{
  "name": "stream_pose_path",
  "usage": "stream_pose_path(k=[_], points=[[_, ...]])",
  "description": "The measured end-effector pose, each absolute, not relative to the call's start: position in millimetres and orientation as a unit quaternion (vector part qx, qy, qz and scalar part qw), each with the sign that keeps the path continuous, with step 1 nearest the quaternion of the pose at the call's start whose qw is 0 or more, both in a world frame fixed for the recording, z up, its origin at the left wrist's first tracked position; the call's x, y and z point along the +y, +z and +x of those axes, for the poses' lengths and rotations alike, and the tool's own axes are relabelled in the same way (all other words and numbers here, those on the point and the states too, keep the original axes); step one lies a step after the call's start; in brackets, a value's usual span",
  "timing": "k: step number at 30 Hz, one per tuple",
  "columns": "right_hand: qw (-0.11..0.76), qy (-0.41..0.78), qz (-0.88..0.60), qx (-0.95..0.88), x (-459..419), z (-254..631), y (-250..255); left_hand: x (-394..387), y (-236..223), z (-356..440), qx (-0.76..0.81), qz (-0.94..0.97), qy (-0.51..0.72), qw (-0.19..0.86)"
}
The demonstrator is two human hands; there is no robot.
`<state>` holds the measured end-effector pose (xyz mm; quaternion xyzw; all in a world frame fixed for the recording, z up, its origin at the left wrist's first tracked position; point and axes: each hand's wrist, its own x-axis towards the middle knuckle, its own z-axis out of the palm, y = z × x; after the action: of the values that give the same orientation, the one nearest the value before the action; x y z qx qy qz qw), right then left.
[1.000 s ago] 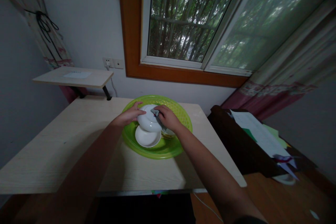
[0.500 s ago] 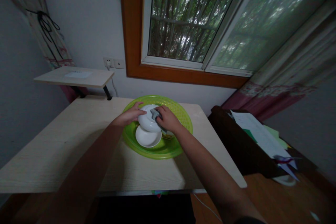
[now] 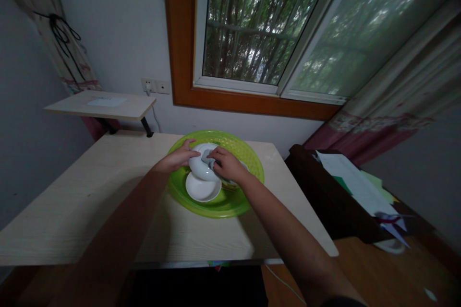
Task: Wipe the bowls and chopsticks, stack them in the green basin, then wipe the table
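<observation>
In the centre of the frame, the left hand (image 3: 179, 157) is steadying an overturned white bowl (image 3: 199, 167) above the green basin (image 3: 216, 212), thumb and fingers spread around its side, while the right hand's bunched fingers are pressing a grey cloth (image 3: 206, 156) against its base, apparently for wiping.

cloth (image 3: 206, 156) partly hidden, window (image 3: 259, 24) cut off
</observation>
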<state>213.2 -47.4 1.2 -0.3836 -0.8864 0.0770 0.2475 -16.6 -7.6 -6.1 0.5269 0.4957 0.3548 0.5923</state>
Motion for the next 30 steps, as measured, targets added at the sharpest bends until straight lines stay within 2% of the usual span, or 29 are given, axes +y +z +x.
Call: stream_pose_path(k=[13, 18, 23, 26, 30], points=[[0.188, -0.040, -0.600, -0.777, -42.7, 218.7, 2.9, -11.6, 1.1, -15.5, 0.491, 0.518, 0.352, 0.605], [0.189, 0.009, -0.499, -0.846, -46.6, 218.6, 4.7, -12.6, 2.7, -14.2, 0.496, 0.512, 0.353, 0.606], [0.251, 0.077, -0.373, -0.890, -44.5, 213.4, -2.2, -13.6, 2.1, -14.6, 0.494, 0.523, 0.354, 0.597], [0.258, 0.066, -0.368, -0.891, -41.2, 210.9, -6.0, -11.1, -1.3, -15.5, 0.488, 0.526, 0.355, 0.599], [0.204, 0.009, -0.427, -0.881, -39.7, 206.9, -3.0, -7.7, -4.7, -16.2, 0.478, 0.527, 0.356, 0.606]])
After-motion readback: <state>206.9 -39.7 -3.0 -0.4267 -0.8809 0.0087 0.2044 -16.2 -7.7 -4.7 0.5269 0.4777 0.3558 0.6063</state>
